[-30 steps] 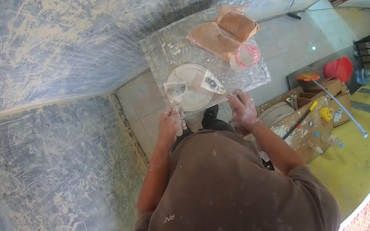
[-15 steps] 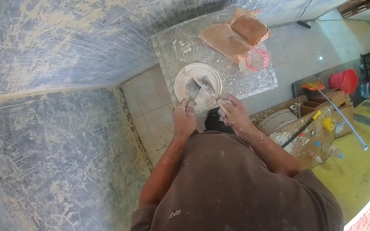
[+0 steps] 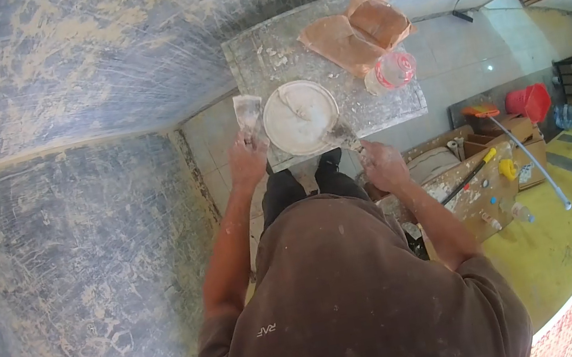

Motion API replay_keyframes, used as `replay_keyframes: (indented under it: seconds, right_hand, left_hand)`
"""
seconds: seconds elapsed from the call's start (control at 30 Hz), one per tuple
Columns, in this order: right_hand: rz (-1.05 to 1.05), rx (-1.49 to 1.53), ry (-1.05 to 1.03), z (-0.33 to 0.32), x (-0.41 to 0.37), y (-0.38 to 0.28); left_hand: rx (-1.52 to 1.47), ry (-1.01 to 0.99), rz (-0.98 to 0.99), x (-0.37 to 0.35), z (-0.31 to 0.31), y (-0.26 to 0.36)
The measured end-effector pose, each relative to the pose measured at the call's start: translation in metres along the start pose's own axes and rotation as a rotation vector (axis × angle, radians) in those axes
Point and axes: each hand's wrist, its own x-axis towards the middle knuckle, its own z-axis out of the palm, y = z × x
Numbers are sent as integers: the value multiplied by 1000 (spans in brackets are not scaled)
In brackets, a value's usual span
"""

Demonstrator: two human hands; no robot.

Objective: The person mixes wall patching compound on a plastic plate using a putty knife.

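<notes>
My left hand (image 3: 248, 160) is closed round the handle of a putty knife (image 3: 249, 110), its whitish blade pointing up beside the left edge of a round tub (image 3: 269, 134). Smooth white paste (image 3: 301, 121) with a small ridge shows inside the tub. On the other side, my right hand (image 3: 384, 165) grips a second putty knife (image 3: 341, 132). That blade, smeared with paste, lies by the tub's lower right rim; whether it touches cannot be made out. Both hands look dusted with dried paste.
The tub stands on a paste-spotted board (image 3: 250, 59) against the wall. A torn brown paper bag (image 3: 339, 43) and a clear plastic container (image 3: 397, 71) share the board. At right are a cardboard box (image 3: 470, 203), a long-handled tool (image 3: 538, 168) and a red bucket (image 3: 529, 105).
Both hands have moved apart from over the tub, left hand to the left, right hand to the right. The putty knives have left the tub's middle.
</notes>
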Motion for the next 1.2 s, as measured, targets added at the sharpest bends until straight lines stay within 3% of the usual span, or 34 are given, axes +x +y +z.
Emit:
replay_keyframes:
  seconds: [0.13, 0.2, 0.33, 0.43, 0.5, 0.6, 0.7, 0.8, 0.9, 1.0, 1.1, 1.13, 1.2]
  right_hand:
    - [183, -119, -181, -25, 11, -42]
    - [80, -150, -173, -23, 18, -42]
    - [39, -180, -182, -4, 31, -35]
    - [52, -159, -166, 26, 35, -67]
    - [117, -130, 104, 57, 46, -91]
    - [227, -144, 104, 57, 47, -118]
    - [260, -162, 161, 73, 23, -125]
    - [232, -135, 208, 88, 39, -135]
    - [275, -178, 174, 87, 64, -146]
    - [287, -168, 120, 48, 59, -158]
    - [385, -177, 13, 58, 26, -149]
    - [294, -178, 123, 69, 26, -153]
    - [347, -181, 175, 94, 41, -166]
  left_hand:
    - [-43, -7, -46, 23, 19, -17]
    - [-34, -1, -172, 33, 35, -19]
    - [-154, -2, -195, 42, 31, -13]
    - [-453, -106, -326, 40, 33, -19]
    - [-529, -79, -278, 44, 57, -45]
    - [-528, -183, -378, 47, 19, -14]
    - [-574, -191, -289, 53, 63, -59]
    - [-833, -310, -369, 55, 25, -35]
    - [-592, -349, -213, 63, 45, -60]
    - [-687, -340, -249, 66, 35, -52]
    - [-735, -423, -275, 74, 36, -56]
    - [-738, -430, -273, 76, 33, -54]
    - [-784, -484, -314, 78, 27, -51]
